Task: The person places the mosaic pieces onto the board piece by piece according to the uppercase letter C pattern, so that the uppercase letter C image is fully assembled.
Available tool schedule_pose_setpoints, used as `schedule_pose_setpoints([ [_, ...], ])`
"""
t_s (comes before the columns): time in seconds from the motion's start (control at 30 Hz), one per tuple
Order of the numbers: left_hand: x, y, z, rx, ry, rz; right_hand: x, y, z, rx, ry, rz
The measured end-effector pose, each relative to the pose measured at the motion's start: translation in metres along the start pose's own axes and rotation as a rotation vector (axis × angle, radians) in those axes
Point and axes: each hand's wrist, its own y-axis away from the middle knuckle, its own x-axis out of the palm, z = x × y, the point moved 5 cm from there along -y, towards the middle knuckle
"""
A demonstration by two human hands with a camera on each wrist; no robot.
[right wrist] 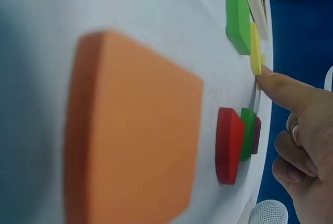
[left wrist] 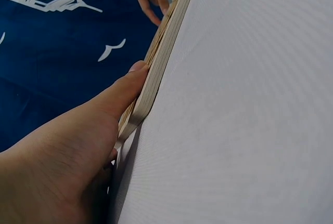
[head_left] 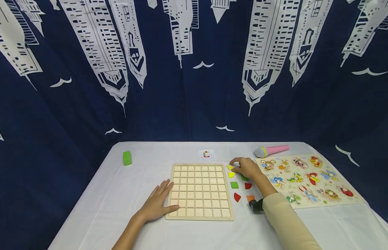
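Observation:
A wooden grid board (head_left: pixel 200 218) lies on the white table, its squares holding no coloured pieces. My left hand (head_left: pixel 156 205) rests at its left edge, fingers fairly straight, thumb on the rim. At the board's upper right corner my right hand (head_left: pixel 248 168) pinches a yellow block (head_left: pixel 229 167) between thumb and index finger; the other fingers are curled in the right wrist view. Just below sits a second yellow block (head_left: pixel 231 175), then a green square block (head_left: pixel 234 185) and a red block (head_left: pixel 237 197). Another green block (head_left: pixel 245 177) shows partly under the hand.
Another red block (head_left: pixel 248 186) and an orange block (head_left: pixel 250 198) lie by the right forearm. A pattern card (head_left: pixel 206 155) lies behind the board. Farther out are a green block (head_left: pixel 127 158), a pink toy microphone (head_left: pixel 276 149) and an insect picture board (head_left: pixel 306 185).

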Motion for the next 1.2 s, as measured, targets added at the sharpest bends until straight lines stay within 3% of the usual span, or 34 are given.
schedule_pose_setpoints([
  [0.4,0.003,-0.001,-0.001,0.015,0.001,-0.002,0.001,0.004,0.004,-0.008,-0.030,-0.061],
  [0.6,0.002,0.000,0.002,0.016,-0.030,-0.014,-0.012,0.011,0.038,-0.080,-0.085,-0.199],
  [0.7,0.002,0.000,0.003,0.018,-0.041,-0.025,-0.010,0.014,0.060,-0.114,-0.115,-0.225],
  [0.93,0.000,-0.001,0.004,0.031,-0.029,-0.040,0.010,0.013,0.099,-0.107,-0.140,-0.187],
  [1.2,-0.001,0.001,0.003,0.035,-0.016,-0.044,0.036,0.010,0.107,-0.084,-0.098,-0.120],
])
